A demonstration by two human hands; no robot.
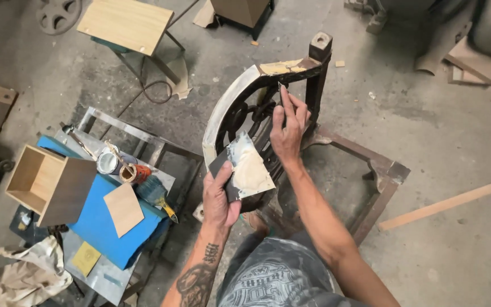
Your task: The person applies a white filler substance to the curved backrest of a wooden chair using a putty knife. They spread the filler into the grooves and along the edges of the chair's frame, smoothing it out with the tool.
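A dark carved wooden chair frame lies on its side on the concrete floor, its curved rail smeared with pale filler. My left hand grips a dark flat board that carries a patch of cream putty. My right hand pinches a small thin scraper blade and presses it against the inner carving, just under the rail's top end near the square post.
To the left, a low metal stand holds a blue board, an open wooden box, a small tin, a brush and a square of ply. A stool stands behind. A wooden strip lies at right.
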